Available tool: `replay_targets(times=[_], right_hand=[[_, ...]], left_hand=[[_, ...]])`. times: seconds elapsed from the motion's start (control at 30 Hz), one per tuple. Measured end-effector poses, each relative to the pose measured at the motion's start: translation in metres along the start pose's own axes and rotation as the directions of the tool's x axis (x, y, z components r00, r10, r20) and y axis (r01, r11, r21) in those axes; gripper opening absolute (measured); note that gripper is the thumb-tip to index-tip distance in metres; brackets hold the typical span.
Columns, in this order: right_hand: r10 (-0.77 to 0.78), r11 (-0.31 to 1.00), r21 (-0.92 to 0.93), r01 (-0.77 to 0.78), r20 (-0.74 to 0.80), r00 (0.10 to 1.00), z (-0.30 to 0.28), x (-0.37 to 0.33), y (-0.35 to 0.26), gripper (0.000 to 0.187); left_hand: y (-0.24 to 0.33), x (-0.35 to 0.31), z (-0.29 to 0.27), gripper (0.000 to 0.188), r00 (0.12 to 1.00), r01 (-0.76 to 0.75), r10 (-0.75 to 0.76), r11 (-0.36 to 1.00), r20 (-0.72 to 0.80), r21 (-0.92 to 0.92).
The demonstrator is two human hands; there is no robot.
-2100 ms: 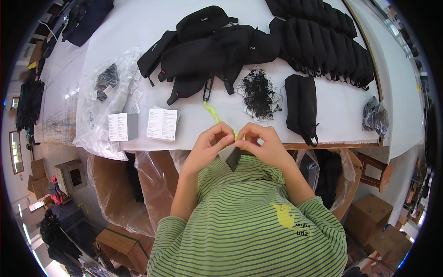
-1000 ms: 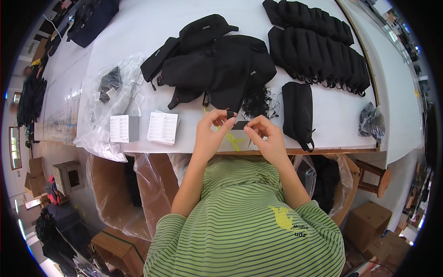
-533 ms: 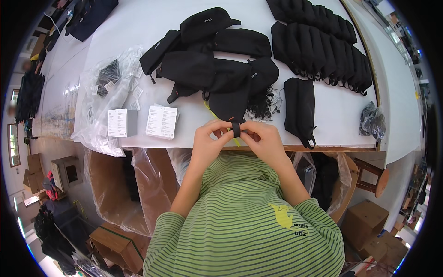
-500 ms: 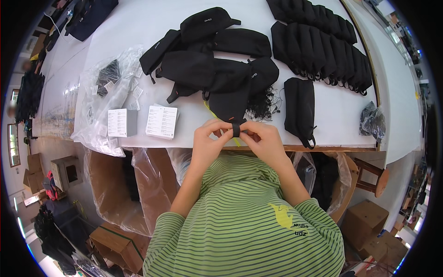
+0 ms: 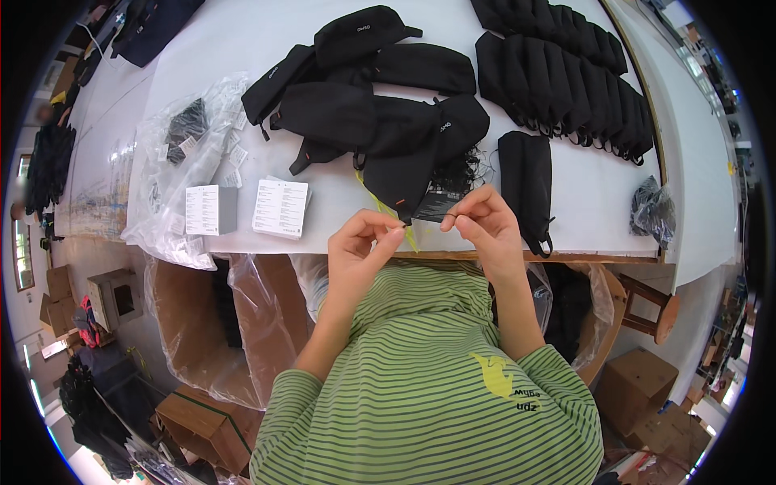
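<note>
At the near edge of a white bench (image 5: 598, 210), a person in a striped green top (image 5: 412, 356) is working with both hands near each other. The left hand (image 5: 364, 242) is pinching, thumb against forefinger, what looks like the narrow end of a black bag (image 5: 400, 178); this bag is lying at the front of a bag pile (image 5: 327, 113), its end pointing toward the person. Between the hands, a dark tag (image 5: 435, 208) is showing. The right hand (image 5: 495, 234) is pressing its fingertips together, seemingly on the tag's near edge, though a thin string there would be too small to make out. A yellow cord (image 5: 370, 192) is running beside the bag's end, and a black tangle (image 5: 465, 174) is lying just behind the tag.

Several risks are suggesting themselves. A pinch so near the edge could be creasing the tag or letting it slip. The yellow cord, being so close, could be getting caught up too. Strands from the tangle could be snagging, and a hard tug could be dragging the overlapping bags askew.
</note>
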State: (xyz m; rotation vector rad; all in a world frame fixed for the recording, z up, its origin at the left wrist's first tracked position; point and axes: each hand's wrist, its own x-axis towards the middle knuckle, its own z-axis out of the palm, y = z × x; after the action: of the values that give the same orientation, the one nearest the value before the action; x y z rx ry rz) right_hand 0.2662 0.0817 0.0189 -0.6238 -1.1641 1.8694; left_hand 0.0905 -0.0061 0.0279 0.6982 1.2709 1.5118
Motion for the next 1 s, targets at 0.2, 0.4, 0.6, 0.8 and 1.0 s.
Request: replay_targets(times=[0.2, 0.4, 0.6, 0.8, 1.0], right_hand=[[0.082, 0.996, -0.02, -0.082, -0.028, 0.996, 0.015, -0.003, 0.001, 0.013], [0.132, 0.987, -0.084, -0.137, -0.065, 0.989, 0.012, -0.008, 0.01, 0.011], [0.141, 0.984, -0.098, -0.151, -0.109, 0.984, 0.015, -0.008, 0.013, 0.009], [0.056, 0.938, -0.334, -0.09, -0.111, 0.992, 0.018, -0.006, 0.009, 0.012], [0.046, 0.921, -0.384, -0.06, -0.046, 0.998, 0.015, -0.005, 0.007, 0.015]], left_hand=[[0.003, -0.002, 0.009, 0.008, 0.999, -0.018, 0.011, 0.992, 0.052, 0.126], [0.001, -0.004, 0.012, 0.008, 0.997, -0.059, 0.046, 0.964, 0.055, 0.26], [0.001, -0.004, 0.016, 0.008, 0.986, -0.168, 0.15, 0.895, 0.075, 0.414], [0.001, -0.003, 0.013, 0.008, 0.98, -0.196, 0.162, 0.863, 0.111, 0.466], [0.008, 0.003, 0.01, 0.008, 0.981, -0.189, 0.141, 0.832, 0.132, 0.521]])
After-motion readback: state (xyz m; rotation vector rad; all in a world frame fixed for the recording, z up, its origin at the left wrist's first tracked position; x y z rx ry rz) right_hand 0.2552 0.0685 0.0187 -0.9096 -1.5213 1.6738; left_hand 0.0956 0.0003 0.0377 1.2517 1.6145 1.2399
